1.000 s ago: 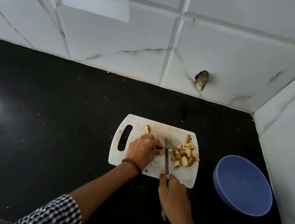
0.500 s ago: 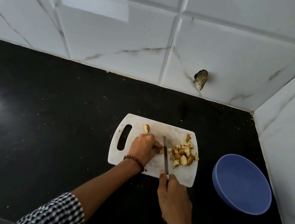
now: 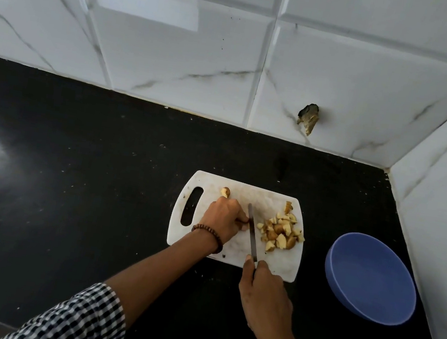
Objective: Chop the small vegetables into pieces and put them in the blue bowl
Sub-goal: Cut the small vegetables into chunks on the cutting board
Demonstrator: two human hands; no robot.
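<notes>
While holding a vegetable piece (mostly hidden) under curled left hand [image 3: 222, 219], tuck fingertips [image 3: 242, 218] back from knife [image 3: 251, 236] — clasped in right hand [image 3: 265, 296]; short straight cuts.

The left hand [image 3: 222, 221] is held forward, fingers [image 3: 238, 217] curled down, anything beneath them hidden. The right hand [image 3: 265, 293] is clamped round the knife [image 3: 252, 236] handle.

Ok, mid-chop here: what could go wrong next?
1. The left hand grips a mostly hidden small vegetable right beside the grey-bladed knife held by the right hand; a slip could nick the fingers.
2. The chopped yellow-brown pieces crowd the right edge of the white plastic cutting board and might spill onto the black counter, short of the empty round blue bowl.
</notes>
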